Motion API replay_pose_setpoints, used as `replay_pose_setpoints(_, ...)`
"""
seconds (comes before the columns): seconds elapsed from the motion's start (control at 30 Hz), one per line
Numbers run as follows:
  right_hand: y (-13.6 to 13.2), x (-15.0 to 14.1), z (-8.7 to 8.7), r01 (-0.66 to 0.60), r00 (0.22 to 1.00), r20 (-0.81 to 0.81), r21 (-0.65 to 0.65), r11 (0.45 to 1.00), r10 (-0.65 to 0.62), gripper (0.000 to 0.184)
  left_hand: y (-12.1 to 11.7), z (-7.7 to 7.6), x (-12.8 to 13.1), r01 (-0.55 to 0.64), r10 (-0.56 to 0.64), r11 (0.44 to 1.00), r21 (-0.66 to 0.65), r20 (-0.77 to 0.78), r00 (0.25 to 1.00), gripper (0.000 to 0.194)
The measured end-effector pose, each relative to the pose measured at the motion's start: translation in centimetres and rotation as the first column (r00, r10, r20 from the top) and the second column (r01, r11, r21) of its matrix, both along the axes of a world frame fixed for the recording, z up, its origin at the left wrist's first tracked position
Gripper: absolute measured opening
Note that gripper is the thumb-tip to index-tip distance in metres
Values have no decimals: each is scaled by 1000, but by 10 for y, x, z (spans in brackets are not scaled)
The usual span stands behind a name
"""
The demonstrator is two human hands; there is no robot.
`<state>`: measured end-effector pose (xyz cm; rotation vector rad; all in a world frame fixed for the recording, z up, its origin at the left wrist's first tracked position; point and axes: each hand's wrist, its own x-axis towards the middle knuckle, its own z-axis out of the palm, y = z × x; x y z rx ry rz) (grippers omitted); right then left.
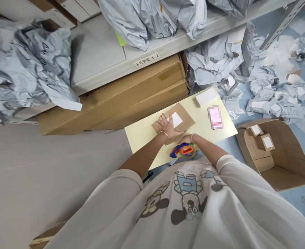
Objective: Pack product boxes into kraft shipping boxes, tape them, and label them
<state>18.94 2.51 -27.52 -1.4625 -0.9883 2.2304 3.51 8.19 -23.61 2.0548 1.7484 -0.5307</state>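
A small brown cardboard parcel with a white label lies on a pale yellow table. My left hand lies flat on the parcel, fingers spread, beside the label. My right hand is at the parcel's near edge, just above a blue and orange tape dispenser. The right fingers are mostly hidden, so I cannot tell whether they grip anything.
A stack of white labels and a pink phone lie on the table's far side. Large flat cartons sit under a shelf stacked with grey mailer bags. An open carton with small boxes stands at the right, by crumpled bags.
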Motion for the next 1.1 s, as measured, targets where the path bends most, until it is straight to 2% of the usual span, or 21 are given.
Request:
replay_pose_setpoints(0.07, -14, -24, 11, -162, 984, 83, 29, 986, 159, 44, 2, 2, -2, 6, -6, 1000, -18, 0, 1000, 156)
replay_pose_setpoints(0.1, -23, -26, 15, -212, 970, 125, 39, 976, 206, 48, 3, 3, -3, 15, -15, 1000, -28, -2, 1000, 156)
replay_pose_setpoints(0.17, -42, -7, 24, -245, 956, 181, 58, 968, 231, 56, 4, 7, -8, 50, -51, 998, -47, -5, 999, 155)
replay_pose_setpoints(0.23, -62, 35, 34, -269, 939, 244, 90, 959, 241, 59, 2, 11, -16, 112, -112, 991, -71, 6, 994, 156)
replay_pose_setpoints(0.33, -82, 107, 57, -269, 906, 382, 186, 945, 183, 50, -9, 18, -28, 214, -208, 973, -91, 67, 976, 157)
replay_pose_setpoints(0.4, -84, 140, 73, -221, 881, 465, 244, 944, 86, 39, -20, 20, -35, 236, -224, 968, -85, 126, 966, 156)
replay_pose_setpoints(0.47, -77, 152, 87, -160, 849, 527, 326, 932, -38, 30, -28, 20, -41, 199, -183, 978, -65, 200, 962, 146)
replay_pose_setpoints(0.53, -63, 145, 94, -119, 803, 574, 422, 899, -164, 24, -32, 18, -46, 88, -77, 996, -20, 314, 946, 119)
replay_pose_setpoints(0.6, -45, 127, 99, -110, 759, 594, 521, 847, -266, 23, -32, 15, -52, -131, 90, 990, 53, 475, 876, 81)
replay_pose_setpoints(0.63, -34, 115, 103, -119, 744, 596, 565, 817, -304, 23, -33, 13, -56, -270, 185, 960, 71, 562, 806, 63)
replay_pose_setpoints(0.7, -12, 93, 115, -154, 736, 581, 643, 750, -347, 20, -36, 11, -63, -514, 347, 857, 28, 707, 617, 38)
replay_pose_setpoints(0.77, 16, 72, 137, -207, 743, 559, 715, 668, -368, 18, -45, 10, -70, -638, 454, 764, -95, 782, 427, 21)
replay_pose_setpoints(0.87, 72, 35, 190, -331, 756, 531, 815, 476, -384, 24, -65, 10, -77, -663, 528, 703, -257, 814, 243, 8)
replay_pose_setpoints(0.93, 122, 1, 227, -434, 748, 533, 844, 315, -396, 30, -78, 12, -82, -662, 549, 676, -324, 821, 159, 10)
replay_pose_setpoints(1.0, 178, -38, 256, -525, 729, 552, 830, 187, -405, 37, -88, 13, -88, -656, 561, 654, -377, 823, 85, 14)
replay_pose_setpoints(1.07, 233, -79, 273, -600, 695, 590, 791, 120, -412, 41, -96, 15, -96, -646, 568, 636, -422, 823, 22, 20)
replay_pose_setpoints(1.1, 258, -97, 277, -631, 674, 614, 768, 110, -411, 40, -100, 15, -100, -642, 571, 625, -443, 821, -11, 22)
